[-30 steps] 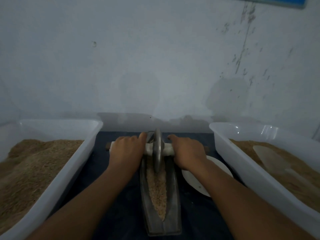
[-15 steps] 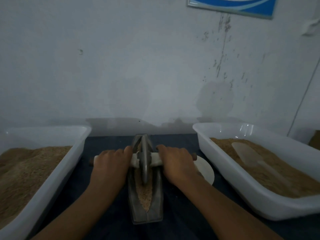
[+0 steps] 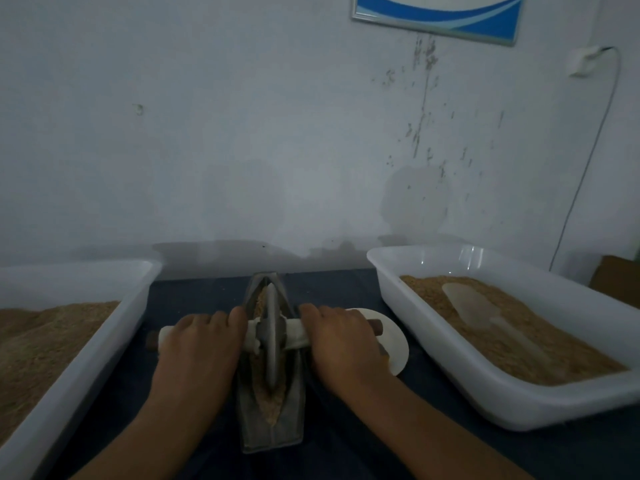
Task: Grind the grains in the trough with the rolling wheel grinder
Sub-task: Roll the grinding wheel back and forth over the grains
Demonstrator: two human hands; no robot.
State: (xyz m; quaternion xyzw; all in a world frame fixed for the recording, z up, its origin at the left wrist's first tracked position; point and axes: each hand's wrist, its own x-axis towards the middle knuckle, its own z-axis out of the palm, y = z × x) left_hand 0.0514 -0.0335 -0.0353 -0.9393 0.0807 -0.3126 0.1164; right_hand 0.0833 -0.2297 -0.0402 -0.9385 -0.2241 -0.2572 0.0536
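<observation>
As both hands, the left hand [image 3: 199, 341] and right hand [image 3: 341, 337], grip the axle [image 3: 298, 336], the wheel [image 3: 272, 341] has rolled back toward mid-trough [image 3: 273, 431], so grinding of the grains [image 3: 268, 398] continues.

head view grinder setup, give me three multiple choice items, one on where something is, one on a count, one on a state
1. Where does the scoop lie?
A. in the tub to the right of the trough
B. in the trough
C. on the dark cloth in front of the trough

2. How many white tubs holding grain are in view?
A. one
B. two
C. four

3. How is the wheel grinder being held?
A. by the left hand only
B. lying free, untouched
C. by both hands on its axle, one each side

Key
1: A, the pale scoop rests on the grain inside the right tub.
2: B, that tub and the left tub flank the trough.
3: C, the left hand and right hand wrap the handle either side of the wheel.
</observation>
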